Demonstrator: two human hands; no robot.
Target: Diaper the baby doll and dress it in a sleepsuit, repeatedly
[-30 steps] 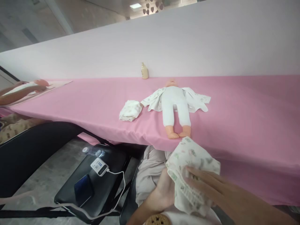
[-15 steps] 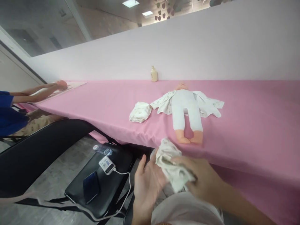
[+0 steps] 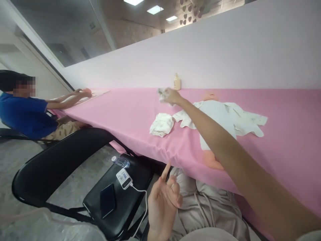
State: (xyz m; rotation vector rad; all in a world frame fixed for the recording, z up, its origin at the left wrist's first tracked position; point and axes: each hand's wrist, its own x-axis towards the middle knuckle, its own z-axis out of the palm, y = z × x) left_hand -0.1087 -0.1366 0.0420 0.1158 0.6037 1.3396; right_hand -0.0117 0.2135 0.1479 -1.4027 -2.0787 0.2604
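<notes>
My right hand [image 3: 173,96] is stretched over the far part of the pink-covered table, closed on a small crumpled white printed cloth [image 3: 163,95], near a pump bottle [image 3: 177,82]. My left hand [image 3: 164,197] is above my lap, palm up. Its index finger is extended, the other fingers loosely bent, and it holds nothing. A baby doll [image 3: 218,112] with a white body lies on its back on a spread white shirt [image 3: 249,120]. My right forearm crosses in front of the doll and hides part of its legs. Left of the doll sits a folded white printed cloth [image 3: 162,124].
The pink tablecloth [image 3: 130,113] runs along a white wall. A black chair [image 3: 135,187] at left holds a phone [image 3: 107,201], a white device with a cable [image 3: 124,178] and a clear bottle [image 3: 120,162]. A person in blue [image 3: 27,110] sits farther left, arms on the table.
My right hand has carried the cloth from above my lap, beside my left hand, out to the back of the table. My left hand's fingers have curled, leaving the index finger out.
</notes>
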